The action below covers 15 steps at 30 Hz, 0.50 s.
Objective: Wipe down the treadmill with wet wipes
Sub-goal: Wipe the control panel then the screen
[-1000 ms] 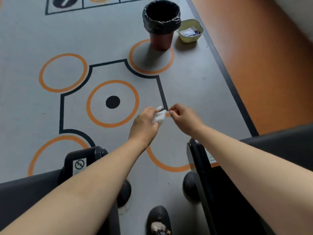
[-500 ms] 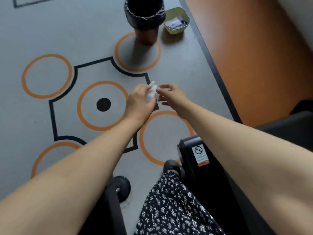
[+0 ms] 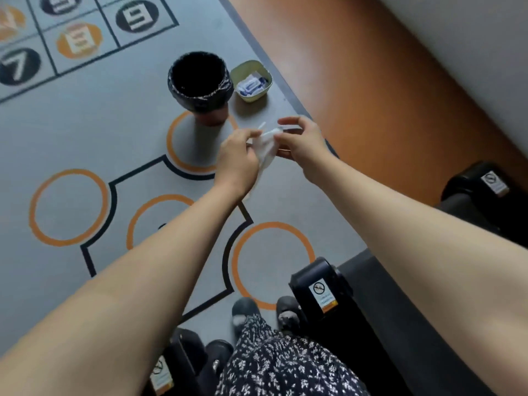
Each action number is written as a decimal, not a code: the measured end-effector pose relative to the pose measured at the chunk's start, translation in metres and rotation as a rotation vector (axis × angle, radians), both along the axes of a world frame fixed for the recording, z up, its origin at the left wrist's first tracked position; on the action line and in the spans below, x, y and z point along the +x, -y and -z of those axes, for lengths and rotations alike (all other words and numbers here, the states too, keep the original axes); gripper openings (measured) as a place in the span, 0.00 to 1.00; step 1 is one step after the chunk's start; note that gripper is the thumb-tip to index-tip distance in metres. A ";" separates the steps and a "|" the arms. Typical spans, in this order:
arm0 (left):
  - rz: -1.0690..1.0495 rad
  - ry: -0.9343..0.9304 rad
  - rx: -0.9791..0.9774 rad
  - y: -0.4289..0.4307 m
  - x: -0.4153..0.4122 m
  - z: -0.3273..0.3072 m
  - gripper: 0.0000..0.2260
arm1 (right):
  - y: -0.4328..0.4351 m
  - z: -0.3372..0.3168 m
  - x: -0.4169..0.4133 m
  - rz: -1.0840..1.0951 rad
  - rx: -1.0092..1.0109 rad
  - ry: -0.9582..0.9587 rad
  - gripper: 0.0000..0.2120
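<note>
A white wet wipe (image 3: 265,150) hangs partly unfolded between my two hands, held up over the grey floor. My left hand (image 3: 238,158) pinches its upper left part and the wipe trails down past the wrist. My right hand (image 3: 303,141) pinches the top right edge with thumb and fingers. The black rear end of a treadmill (image 3: 320,284) with a warning sticker lies at the lower right, below my arms. A second treadmill end (image 3: 483,184) sits at the right edge.
A bin lined with a black bag (image 3: 200,81) stands on the floor ahead. Beside it is a small green tray (image 3: 253,81) holding wipe sachets. Orange flooring (image 3: 371,90) runs along the right. My feet in dark slippers (image 3: 245,310) stand by the treadmill.
The view has swung, so the bin and tray sit lower and nearer my hands. The wipe has gone from a small wad to a longer, partly opened sheet between both hands.
</note>
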<state>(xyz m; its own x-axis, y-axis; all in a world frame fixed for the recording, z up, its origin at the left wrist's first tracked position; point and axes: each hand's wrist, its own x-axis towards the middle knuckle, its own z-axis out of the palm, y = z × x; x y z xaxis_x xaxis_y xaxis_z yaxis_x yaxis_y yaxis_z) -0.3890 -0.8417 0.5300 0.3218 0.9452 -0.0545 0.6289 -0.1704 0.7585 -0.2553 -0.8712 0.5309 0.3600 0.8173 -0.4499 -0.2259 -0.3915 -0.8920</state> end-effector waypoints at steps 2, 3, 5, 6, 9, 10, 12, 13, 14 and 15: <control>0.086 0.015 -0.010 -0.016 0.010 -0.016 0.14 | -0.009 -0.016 0.009 -0.026 0.006 0.089 0.11; 0.135 0.017 -0.007 -0.025 0.014 -0.023 0.13 | -0.012 -0.023 0.012 -0.048 0.008 0.147 0.11; 0.230 -0.002 -0.004 -0.044 0.022 -0.036 0.10 | -0.018 -0.037 0.017 -0.081 0.006 0.244 0.10; 0.272 -0.007 -0.005 -0.055 0.027 -0.042 0.10 | -0.021 -0.045 0.020 -0.086 0.002 0.283 0.10; 0.386 -0.012 0.014 -0.088 0.041 -0.060 0.08 | -0.034 -0.066 0.031 -0.044 -0.010 0.355 0.09; 0.424 -0.015 0.021 -0.099 0.046 -0.067 0.07 | -0.039 -0.072 0.036 -0.010 -0.013 0.367 0.10; 0.494 -0.021 0.021 -0.123 0.056 -0.079 0.05 | -0.049 -0.083 0.045 0.076 -0.025 0.396 0.11; 0.530 -0.023 0.014 -0.134 0.061 -0.086 0.05 | -0.055 -0.090 0.048 0.116 -0.029 0.411 0.11; 0.572 -0.023 0.008 -0.145 0.066 -0.092 0.04 | -0.060 -0.096 0.052 0.153 -0.033 0.427 0.11; 0.616 -0.015 0.010 -0.154 0.072 -0.099 0.03 | -0.064 -0.103 0.056 0.181 -0.037 0.444 0.11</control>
